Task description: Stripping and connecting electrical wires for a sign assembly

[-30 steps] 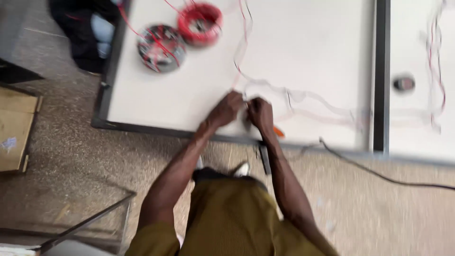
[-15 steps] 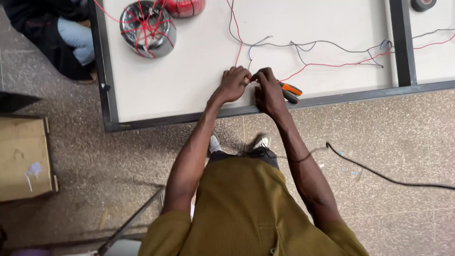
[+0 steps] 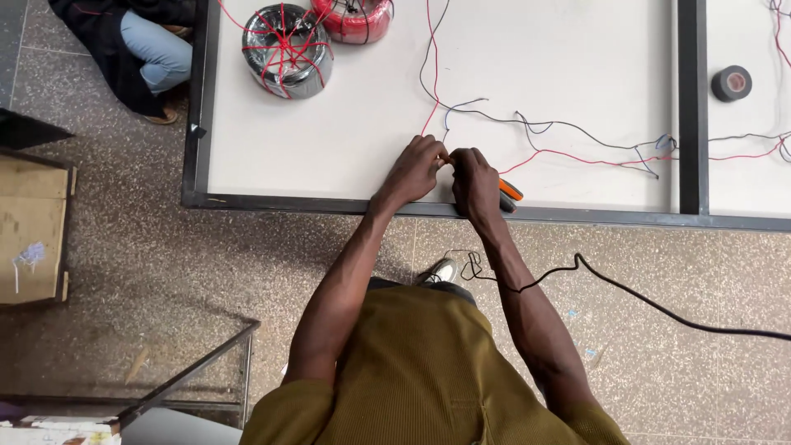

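Both hands together at white board point(image 3: 346, 156) edge: left hand point(image 3: 414, 170) and right hand point(image 3: 475, 180) pinch thin wires point(image 3: 446, 158); orange-handled tool point(image 3: 509, 194) beside right hand.

Bare white board point(image 3: 346, 140) lies open left of the left hand point(image 3: 416, 169), up to the black wire coil bound with red point(image 3: 287, 51). Thin red and black wires point(image 3: 568, 140) cross the board right of the right hand point(image 3: 476, 181); an orange-handled tool point(image 3: 509, 194) touches it.
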